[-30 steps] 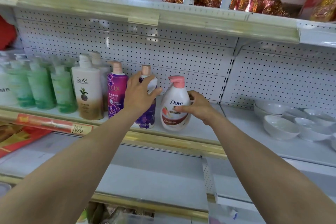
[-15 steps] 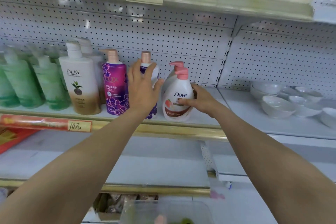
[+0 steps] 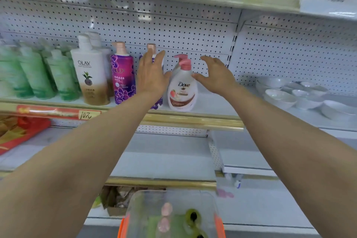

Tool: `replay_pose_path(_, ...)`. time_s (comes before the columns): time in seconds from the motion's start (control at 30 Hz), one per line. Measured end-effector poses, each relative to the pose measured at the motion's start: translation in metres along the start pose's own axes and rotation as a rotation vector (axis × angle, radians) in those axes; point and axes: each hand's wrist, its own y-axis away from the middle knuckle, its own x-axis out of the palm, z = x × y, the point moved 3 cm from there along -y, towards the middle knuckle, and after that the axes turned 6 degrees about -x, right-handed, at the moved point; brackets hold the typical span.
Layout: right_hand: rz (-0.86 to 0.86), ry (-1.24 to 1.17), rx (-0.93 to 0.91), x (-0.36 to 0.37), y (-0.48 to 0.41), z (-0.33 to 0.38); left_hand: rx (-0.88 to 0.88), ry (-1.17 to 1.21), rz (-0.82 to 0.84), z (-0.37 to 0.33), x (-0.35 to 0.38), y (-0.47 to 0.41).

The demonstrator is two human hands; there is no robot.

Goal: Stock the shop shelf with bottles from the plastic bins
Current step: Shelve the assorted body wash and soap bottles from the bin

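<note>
Near shelf (image 3: 216,104) edge: Dove bottle (image 3: 182,91), right hand (image 3: 217,76) thumb maybe touching; room rightward.

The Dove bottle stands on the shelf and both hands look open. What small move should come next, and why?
Probably lower both hands to the plastic bin for another bottle. The left hand and right hand grip nothing, the Dove bottle stands upright on the shelf, and the bin seems to hold more bottles.
</note>
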Motion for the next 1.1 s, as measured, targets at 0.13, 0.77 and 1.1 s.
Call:
replay_pose_path(0.13, 0.011, -0.011, -0.04, -0.017, 0.025, 0.001, -0.084, -0.022, -0.01, -0.022, -0.009, 0.029)
replay_pose_path(0.77, 0.42, -0.167, 0.127, 0.106, 0.193, -0.077, -0.444, -0.09, 0.356, 0.022, 0.09, 0.245)
replay_pose_path(1.1, 0.81, -0.291, 0.477, 0.272, 0.311, -0.128, -0.695, -0.011, 0.729, 0.138, 0.201, 0.354)
